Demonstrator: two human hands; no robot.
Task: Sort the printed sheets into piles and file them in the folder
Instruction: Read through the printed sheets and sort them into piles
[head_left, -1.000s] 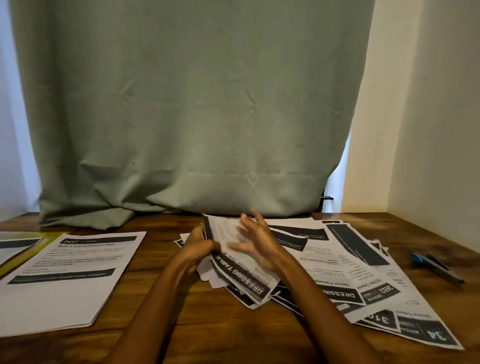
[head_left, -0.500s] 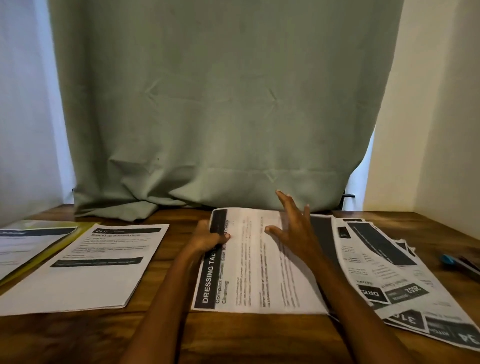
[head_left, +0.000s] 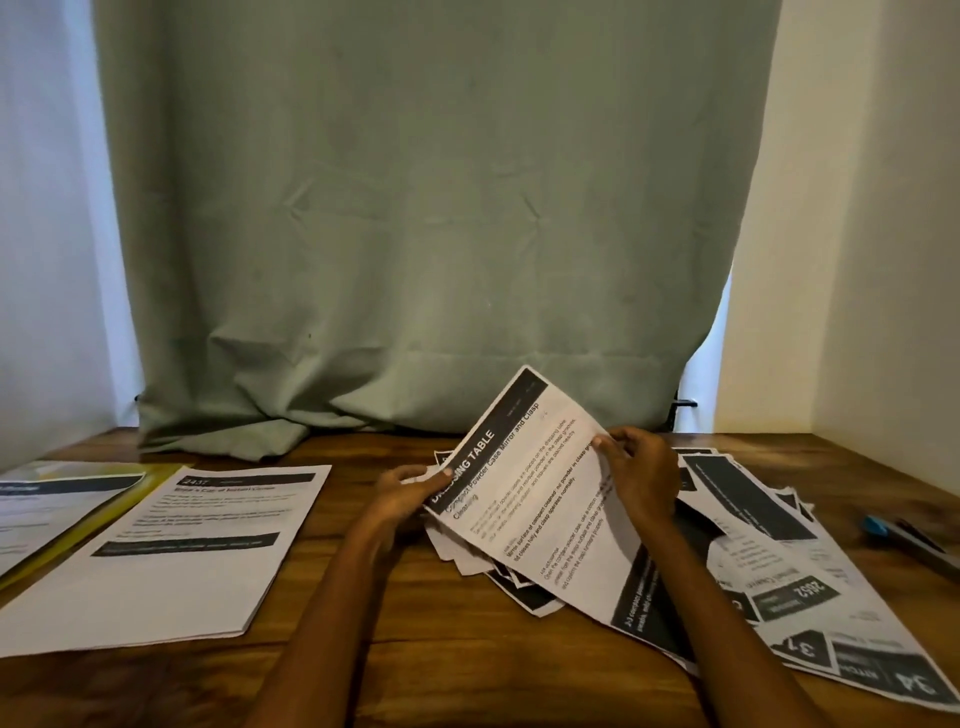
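Note:
A printed sheet headed DRESSING TABLE (head_left: 535, 499) is lifted and tilted above the table, on top of a small fanned stack. My left hand (head_left: 405, 491) pinches its left edge by the header, and my right hand (head_left: 641, 475) pinches its right edge. A spread of unsorted printed sheets (head_left: 789, 582) lies flat to the right, partly under my right arm. A sorted pile of sheets (head_left: 171, 556) lies at the left. Further left, the yellow folder (head_left: 111, 519) lies open with a sheet (head_left: 47, 504) on it.
A blue-capped pen (head_left: 904, 540) lies at the right on the wooden table (head_left: 395, 665). A green curtain (head_left: 415, 234) hangs behind the table and bunches on its far edge. A cream wall stands close on the right.
The DRESSING TABLE sheet lay flat half a second ago; both hands have since lifted it and tilted its top up and to the right. My right hand moved from resting on it to pinching its edge.

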